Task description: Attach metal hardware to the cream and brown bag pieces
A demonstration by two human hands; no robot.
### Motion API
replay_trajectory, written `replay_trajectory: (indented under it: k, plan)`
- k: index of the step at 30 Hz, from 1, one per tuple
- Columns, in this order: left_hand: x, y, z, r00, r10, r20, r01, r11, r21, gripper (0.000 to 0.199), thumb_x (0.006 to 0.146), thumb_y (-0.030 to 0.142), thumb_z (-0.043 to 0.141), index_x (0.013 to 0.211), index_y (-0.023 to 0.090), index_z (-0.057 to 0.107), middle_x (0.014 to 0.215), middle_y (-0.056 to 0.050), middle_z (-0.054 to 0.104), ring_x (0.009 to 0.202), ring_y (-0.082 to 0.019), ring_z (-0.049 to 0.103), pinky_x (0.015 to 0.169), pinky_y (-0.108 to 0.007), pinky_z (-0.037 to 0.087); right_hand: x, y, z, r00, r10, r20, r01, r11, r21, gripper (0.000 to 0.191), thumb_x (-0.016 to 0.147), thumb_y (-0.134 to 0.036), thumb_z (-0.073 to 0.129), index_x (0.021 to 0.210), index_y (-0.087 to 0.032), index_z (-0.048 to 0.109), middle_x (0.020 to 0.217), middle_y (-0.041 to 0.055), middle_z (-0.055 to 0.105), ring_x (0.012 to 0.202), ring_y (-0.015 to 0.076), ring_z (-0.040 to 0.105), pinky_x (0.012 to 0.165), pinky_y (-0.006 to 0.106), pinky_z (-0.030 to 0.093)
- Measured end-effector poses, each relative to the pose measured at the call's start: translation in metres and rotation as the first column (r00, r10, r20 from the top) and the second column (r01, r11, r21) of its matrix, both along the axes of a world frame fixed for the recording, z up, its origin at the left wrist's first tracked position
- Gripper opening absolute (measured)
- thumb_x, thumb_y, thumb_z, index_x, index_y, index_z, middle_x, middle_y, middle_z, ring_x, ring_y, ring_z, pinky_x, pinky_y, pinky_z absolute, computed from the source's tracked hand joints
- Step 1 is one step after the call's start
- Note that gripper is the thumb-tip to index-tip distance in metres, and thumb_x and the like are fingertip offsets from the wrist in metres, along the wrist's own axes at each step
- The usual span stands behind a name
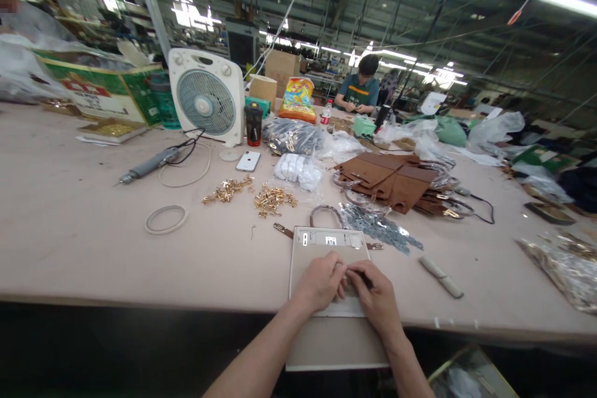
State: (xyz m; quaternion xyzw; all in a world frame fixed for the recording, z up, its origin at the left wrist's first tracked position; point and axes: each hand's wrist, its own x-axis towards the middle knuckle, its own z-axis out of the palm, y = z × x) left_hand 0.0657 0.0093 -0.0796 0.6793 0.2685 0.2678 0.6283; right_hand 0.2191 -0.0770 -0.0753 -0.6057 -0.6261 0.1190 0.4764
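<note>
The left hand (324,281) and the right hand (379,295) are meeting at their curled fingertips over a flat beige bag with pale edging (304,255); whether they are pinching anything small, I cannot tell. The bag is lying on the pinkish-beige worktop (224,267), its lower part extending past the front edge. A curved brown handle (313,216) is arching beyond its far edge, and loose gold-coloured metal fittings (274,199) are lying farther back, to the left.
</note>
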Motion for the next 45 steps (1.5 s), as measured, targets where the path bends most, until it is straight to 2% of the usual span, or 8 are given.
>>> replay_trajectory:
  k: [6, 10, 14, 16, 19, 28, 42, 45]
  plan:
    - [0.002, 0.002, 0.004, 0.988, 0.128, 0.09, -0.113, 0.982, -0.15, 0.02, 0.097, 0.037, 0.05, 0.091, 0.019, 0.056, 0.064, 0.001, 0.067, 0.045, -0.014, 0.062, 0.042, -0.019, 0.043, -0.014, -0.001, -0.007, 0.987, -0.067, 0.145, 0.045, 0.988, 0.149, 0.013, 0.106, -0.023, 0.056, 0.103, -0.025, 0.068, 0.097, 0.0037, 0.068, 0.092, 0.0211, 0.065, 0.084, 0.034, 0.052]
    - [-0.001, 0.006, 0.005, 0.95, 0.299, 0.091, -0.282, 0.945, -0.164, 0.022, 0.101, 0.038, 0.043, 0.098, 0.02, 0.054, 0.069, 0.0, 0.067, 0.047, -0.015, 0.064, 0.044, -0.021, 0.044, -0.008, -0.006, -0.01, 0.993, -0.08, 0.083, 0.064, 0.981, 0.185, 0.006, 0.104, -0.025, 0.062, 0.102, -0.025, 0.068, 0.098, 0.0041, 0.069, 0.094, 0.0216, 0.065, 0.086, 0.034, 0.052]
    - [-0.007, -0.001, 0.006, 0.991, 0.131, -0.039, -0.116, 0.959, 0.258, 0.016, 0.103, 0.032, 0.045, 0.1, 0.023, 0.058, 0.072, 0.0, 0.07, 0.058, -0.019, 0.067, 0.057, -0.026, 0.049, 0.013, 0.013, 0.006, 0.984, -0.149, -0.101, 0.156, 0.986, 0.066, 0.016, 0.101, -0.04, 0.067, 0.105, -0.024, 0.07, 0.105, 0.0067, 0.069, 0.1, 0.0242, 0.065, 0.09, 0.037, 0.052]
    - [-0.008, -0.006, 0.007, 0.984, 0.089, -0.154, -0.005, 0.878, 0.479, 0.016, 0.103, 0.032, 0.048, 0.1, 0.024, 0.061, 0.078, -0.003, 0.072, 0.07, -0.023, 0.071, 0.066, -0.03, 0.051, 0.022, 0.032, 0.017, 0.991, -0.091, -0.103, 0.093, 0.996, 0.012, 0.023, 0.1, -0.046, 0.066, 0.103, -0.024, 0.072, 0.115, 0.0093, 0.068, 0.111, 0.027, 0.063, 0.1, 0.042, 0.049]
    - [-0.01, -0.009, 0.007, 0.957, 0.111, -0.269, 0.084, 0.781, 0.619, 0.02, 0.105, 0.035, 0.048, 0.102, 0.024, 0.064, 0.083, -0.007, 0.074, 0.072, -0.027, 0.071, 0.067, -0.033, 0.051, 0.026, 0.062, 0.027, 0.999, 0.03, -0.037, -0.033, 0.997, -0.07, 0.029, 0.098, -0.052, 0.065, 0.097, -0.025, 0.076, 0.134, 0.0106, 0.062, 0.127, 0.0301, 0.056, 0.113, 0.049, 0.041]
    - [-0.01, -0.011, 0.007, 0.929, 0.165, -0.331, 0.149, 0.652, 0.744, 0.022, 0.105, 0.037, 0.047, 0.1, 0.023, 0.063, 0.079, -0.008, 0.074, 0.064, -0.028, 0.07, 0.062, -0.035, 0.053, 0.02, 0.104, 0.018, 0.989, 0.144, 0.018, -0.136, 0.964, -0.23, 0.031, 0.095, -0.052, 0.065, 0.09, -0.023, 0.077, 0.135, 0.0112, 0.061, 0.131, 0.0304, 0.054, 0.118, 0.051, 0.035]
    - [-0.01, -0.011, 0.01, 0.923, 0.189, -0.335, 0.147, 0.633, 0.76, 0.021, 0.105, 0.036, 0.047, 0.099, 0.022, 0.063, 0.079, -0.009, 0.075, 0.063, -0.03, 0.071, 0.058, -0.035, 0.053, 0.021, 0.106, 0.003, 0.986, 0.153, 0.064, -0.137, 0.969, -0.205, 0.022, 0.094, -0.045, 0.067, 0.092, -0.025, 0.076, 0.133, 0.0108, 0.062, 0.13, 0.0314, 0.054, 0.117, 0.053, 0.035]
    - [-0.01, -0.012, 0.008, 0.93, 0.188, -0.315, 0.128, 0.638, 0.759, 0.022, 0.105, 0.037, 0.048, 0.099, 0.022, 0.063, 0.078, -0.009, 0.074, 0.061, -0.029, 0.07, 0.059, -0.035, 0.053, 0.023, 0.106, 0.003, 0.986, 0.149, 0.071, -0.133, 0.972, -0.195, 0.029, 0.09, -0.045, 0.073, 0.111, -0.025, 0.074, 0.132, 0.0104, 0.064, 0.127, 0.0309, 0.057, 0.116, 0.052, 0.038]
